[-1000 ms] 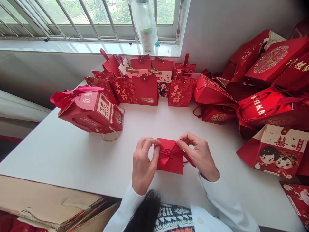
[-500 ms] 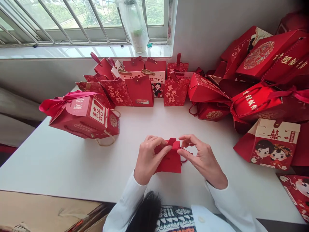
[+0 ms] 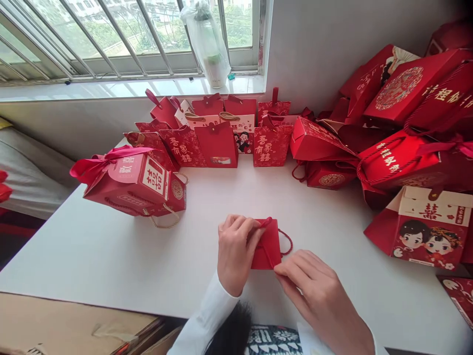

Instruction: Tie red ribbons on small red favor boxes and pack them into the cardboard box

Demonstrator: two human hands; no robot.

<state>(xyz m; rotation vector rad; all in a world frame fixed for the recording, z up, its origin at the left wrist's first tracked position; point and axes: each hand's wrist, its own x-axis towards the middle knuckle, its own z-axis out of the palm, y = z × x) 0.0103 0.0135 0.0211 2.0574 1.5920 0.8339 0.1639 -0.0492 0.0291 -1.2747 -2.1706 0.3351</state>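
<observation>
— Both hands are closed on one small red gift bag (image 3: 268, 245): its top edge is gripped by the left hand (image 3: 235, 252), its lower corner pinched by the right hand (image 3: 314, 291).
— Where?
— Flat on the counter (image 3: 111, 251), mid-front. Edges are best kept square while pressed.
— Counts?
— One ribboned box (image 3: 137, 183) at left; the overlapping back row of bags (image 3: 218, 144) cannot be counted.

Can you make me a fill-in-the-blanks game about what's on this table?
The left hand and right hand hold a small ___ gift bag.
It rests on a ___ table.
A plastic-wrapped bottle stands on the ___.
The cartoon-couple box sits on the person's ___ side.
Missing words: red, white, windowsill, right.
</observation>
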